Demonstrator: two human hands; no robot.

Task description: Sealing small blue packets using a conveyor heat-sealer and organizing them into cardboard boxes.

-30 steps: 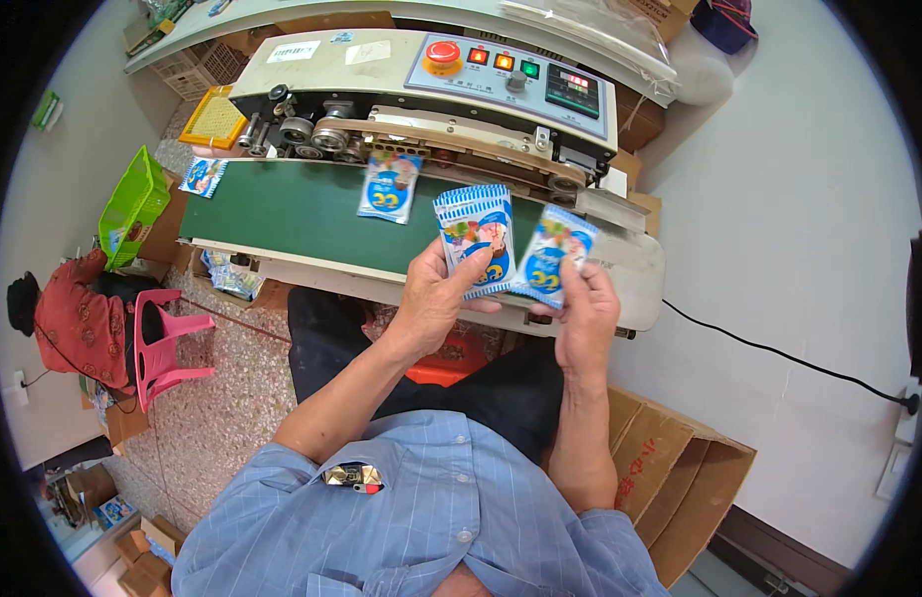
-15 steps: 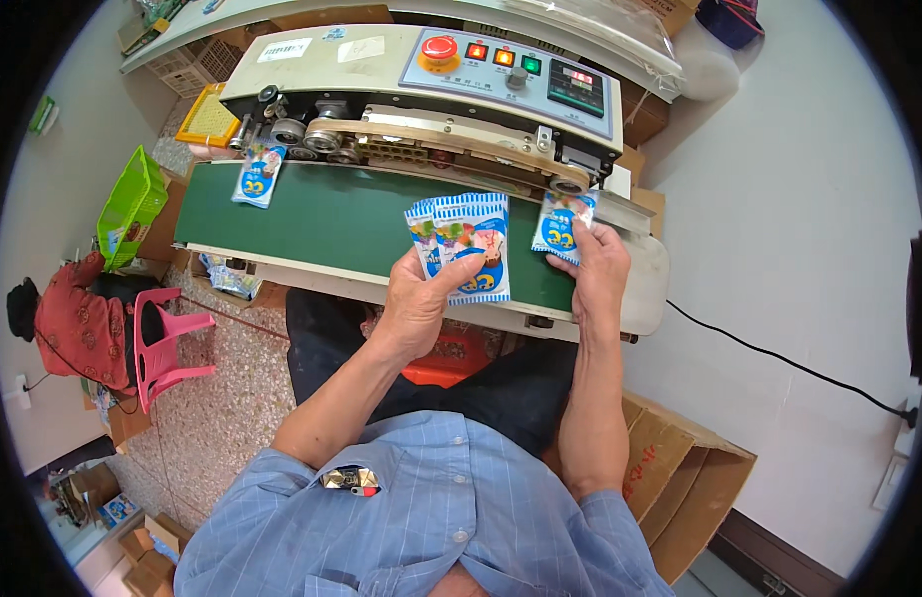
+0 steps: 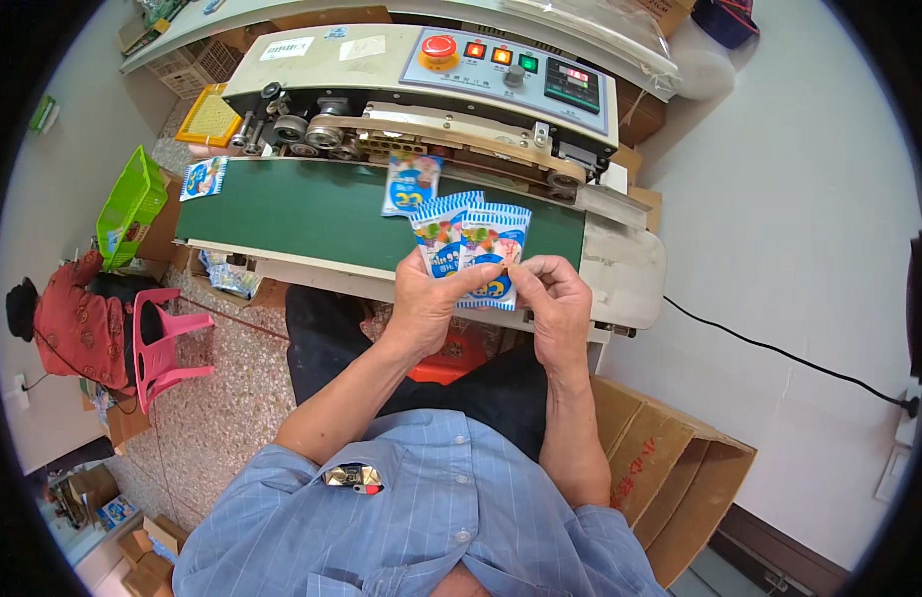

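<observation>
My left hand (image 3: 424, 303) grips a fanned bunch of small blue-and-white packets (image 3: 443, 239) with striped edges and a colourful printed front. At the lower right side of the front packet (image 3: 493, 244), my right hand (image 3: 552, 303) pinches its edge between thumb and fingers. Just beyond the bunch, a single packet (image 3: 413, 187) lies on the green conveyor belt (image 3: 311, 214), its top edge against the band of the sealing machine (image 3: 381, 75). One more packet (image 3: 203, 179) rests at the belt's left end.
A lit control panel (image 3: 511, 80) with a red knob tops the machine. Left of it stand a yellow tray (image 3: 209, 117) and a green basket (image 3: 132, 209). A person in red (image 3: 83, 318) is by a pink chair (image 3: 162, 338). An open carton (image 3: 680, 478) stands at my right.
My right hand has left the packet at the machine's right end and come to the bunch. That packet has travelled left to mid-belt. The leftmost packet has shifted further left.
</observation>
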